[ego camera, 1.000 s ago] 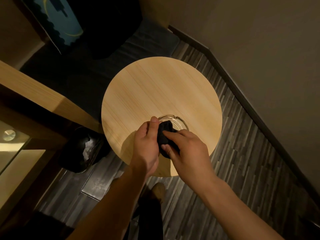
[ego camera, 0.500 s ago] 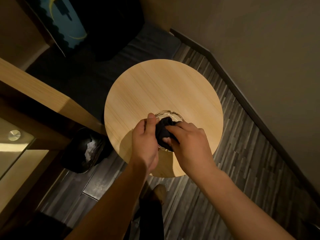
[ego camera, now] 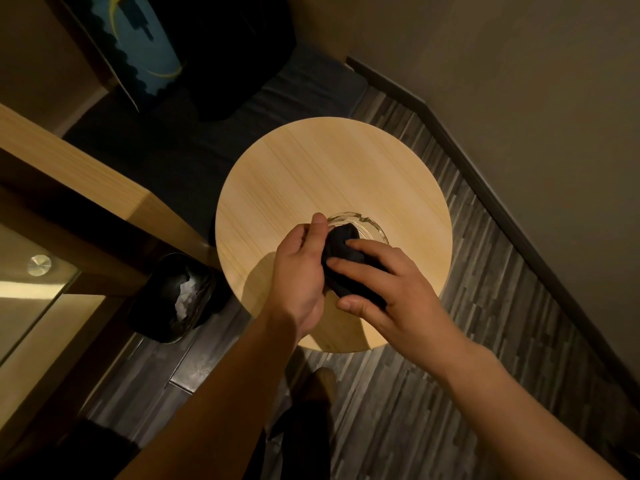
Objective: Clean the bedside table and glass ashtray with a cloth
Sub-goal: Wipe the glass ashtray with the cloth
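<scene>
Since the earlier frames the right hand (ego camera: pixel 388 289) has been spread wider over the cloth (ego camera: pixel 343 258), its fingers now splayed rather than bunched, while the ashtray (ego camera: pixel 360 225) has been kept at the same near part of the table (ego camera: pixel 332 174). A round wooden top is seen from above, and the clear glass ashtray is set on it towards the near edge, a little right of centre; only its far rim, with a notch or two, is shown beyond the hands. The dark cloth is wadded into a lump whose long axis runs from the ashtray's bowl back towards the person, its far end pushed into the glass and its near end lying under the right thumb. The cloth is clamped by the right hand, index and middle fingers pressed across its top and the thumb closed against its near end. The left hand (ego camera: pixel 301 271) is curled at the ashtray's left side with its thumb raised along the rim; the ashtray seems to be gripped by it, though the contact is hidden by the cloth and the dim light. The two hands are brought close together, almost touching. A black bin (ego camera: pixel 173 299) holding white paper stands on the floor left of the table.
</scene>
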The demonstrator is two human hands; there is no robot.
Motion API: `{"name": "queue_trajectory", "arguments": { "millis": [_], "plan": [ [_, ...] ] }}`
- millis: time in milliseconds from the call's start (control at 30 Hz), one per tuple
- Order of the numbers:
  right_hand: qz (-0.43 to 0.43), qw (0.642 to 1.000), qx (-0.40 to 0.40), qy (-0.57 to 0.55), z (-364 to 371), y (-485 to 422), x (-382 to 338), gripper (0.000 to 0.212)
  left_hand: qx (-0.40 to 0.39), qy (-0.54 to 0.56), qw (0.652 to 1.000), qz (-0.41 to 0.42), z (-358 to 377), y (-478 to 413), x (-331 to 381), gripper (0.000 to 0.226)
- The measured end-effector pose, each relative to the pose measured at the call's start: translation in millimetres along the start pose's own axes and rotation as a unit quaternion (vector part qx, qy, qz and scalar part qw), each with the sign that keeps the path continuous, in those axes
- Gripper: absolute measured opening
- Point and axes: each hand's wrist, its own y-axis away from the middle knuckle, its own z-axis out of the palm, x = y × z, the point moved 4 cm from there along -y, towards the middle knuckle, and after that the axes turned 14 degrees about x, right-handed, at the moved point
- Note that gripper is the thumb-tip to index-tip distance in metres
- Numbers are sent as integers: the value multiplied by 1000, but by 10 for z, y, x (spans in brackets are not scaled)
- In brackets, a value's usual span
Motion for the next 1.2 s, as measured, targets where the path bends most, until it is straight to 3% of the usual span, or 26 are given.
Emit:
{"name": "queue_trajectory", "arguments": {
  "millis": [233,367,667,867,1200],
  "plan": [
    [37,992,98,68,31,-156,84,46,5,12,1000,3,53,42,-73,35],
    [97,986,101,85,51,-155,51,42,30,1,999,24,89,2,-58,38],
    [216,972,87,-24,-3,-126,-29,35,8,7,1000,-15,158,-7,-97,40],
    [203,969,131,56,10,-310,-53,32,19,53,998,-41,204,62,-121,37],
    [191,978,51,69,50,-275,-58,29,60,11,998,9,141,-122,-78,41]
  ]
}}
